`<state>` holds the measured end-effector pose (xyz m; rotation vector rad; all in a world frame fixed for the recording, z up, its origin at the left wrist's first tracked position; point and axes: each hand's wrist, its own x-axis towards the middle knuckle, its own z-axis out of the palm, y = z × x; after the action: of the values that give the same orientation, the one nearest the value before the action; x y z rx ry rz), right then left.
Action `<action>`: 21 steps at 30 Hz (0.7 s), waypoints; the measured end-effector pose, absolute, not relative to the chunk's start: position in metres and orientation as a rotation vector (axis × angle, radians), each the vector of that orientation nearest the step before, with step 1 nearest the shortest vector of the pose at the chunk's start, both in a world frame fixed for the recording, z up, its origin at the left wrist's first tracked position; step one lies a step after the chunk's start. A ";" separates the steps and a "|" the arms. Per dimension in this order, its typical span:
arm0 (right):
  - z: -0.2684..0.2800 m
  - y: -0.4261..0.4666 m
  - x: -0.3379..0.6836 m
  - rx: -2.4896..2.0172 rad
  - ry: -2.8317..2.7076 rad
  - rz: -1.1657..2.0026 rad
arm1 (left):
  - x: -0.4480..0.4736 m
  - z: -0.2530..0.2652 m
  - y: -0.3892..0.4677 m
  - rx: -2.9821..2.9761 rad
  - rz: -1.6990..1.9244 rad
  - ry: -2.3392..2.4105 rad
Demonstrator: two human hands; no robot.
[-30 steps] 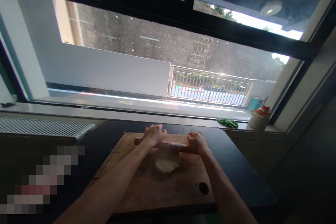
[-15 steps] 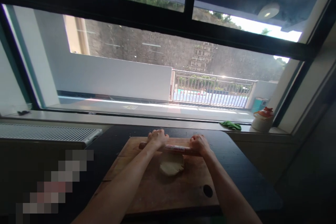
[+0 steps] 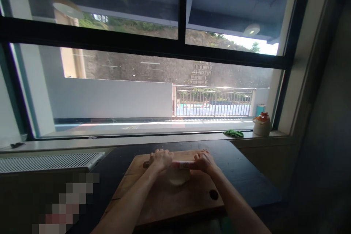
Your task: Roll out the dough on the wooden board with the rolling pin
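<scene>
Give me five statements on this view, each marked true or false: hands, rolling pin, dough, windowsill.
1. The left hand and right hand both grip the rolling pin. True.
2. The dough lies on the wooden cutting board. True.
3. The dough is completely hidden by the rolling pin. False: part of it shows on the near side.
4. The green cloth lies on the windowsill. True.
5. The orange-topped jug stands left of the green cloth. False: it stands to the right.

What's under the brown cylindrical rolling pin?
Pale, flattened dough shows on the near side of the rolling pin, on the brown wooden board; what's directly beneath the pin is covered.
</scene>
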<state>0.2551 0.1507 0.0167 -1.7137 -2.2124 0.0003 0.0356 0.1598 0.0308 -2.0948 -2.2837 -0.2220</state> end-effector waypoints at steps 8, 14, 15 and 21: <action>0.006 0.120 0.252 -1.650 -2.141 -0.107 | 0.032 0.024 0.126 -2.121 -0.280 -2.088; 0.008 0.127 0.252 -1.662 -2.142 -0.097 | 0.029 0.027 0.129 -2.176 -0.243 -2.115; 0.009 0.132 0.252 -1.672 -2.141 -0.087 | 0.029 0.029 0.131 -2.176 -0.238 -2.131; 0.019 0.171 0.250 -1.748 -2.127 -0.017 | 0.030 0.039 0.156 -2.168 -0.191 -2.177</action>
<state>0.2504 0.1707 0.0189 -1.7477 -2.1271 -0.0168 0.0298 0.1555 0.0391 -2.1680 -2.1769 -0.1914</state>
